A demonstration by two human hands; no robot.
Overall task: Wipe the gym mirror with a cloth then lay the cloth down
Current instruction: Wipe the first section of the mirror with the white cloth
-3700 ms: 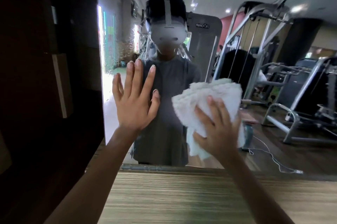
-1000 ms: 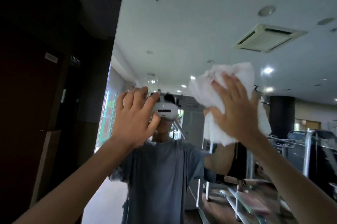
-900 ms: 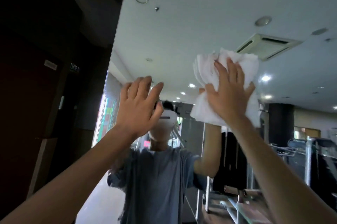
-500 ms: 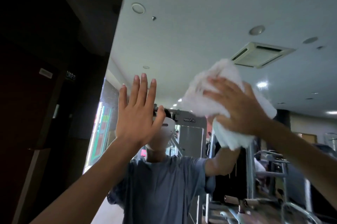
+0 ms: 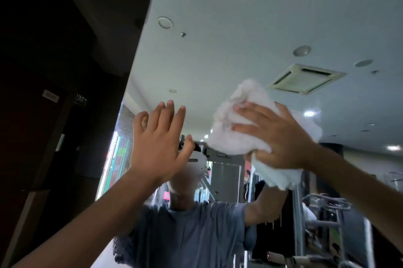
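The gym mirror (image 5: pixel 239 27) fills the middle and right of the view and reflects the ceiling. My right hand (image 5: pixel 279 137) holds a bunched white cloth (image 5: pixel 229 134) against the glass at head height, fingers spread across it and pointing left. Part of the cloth hangs below my palm. My left hand (image 5: pixel 159 145) is flat and open against the mirror, fingers pointing up, just left of the cloth and apart from it.
A dark wall with a door (image 5: pixel 43 137) borders the mirror's left edge. The glass reflects a person in a grey shirt (image 5: pixel 192 235) and metal gym machines (image 5: pixel 322 213) at the lower right.
My right hand has carried the cloth from low on the mirror up to head height and keeps rubbing it there, its fingers now turned to the left. My left hand rose too and stays flat.
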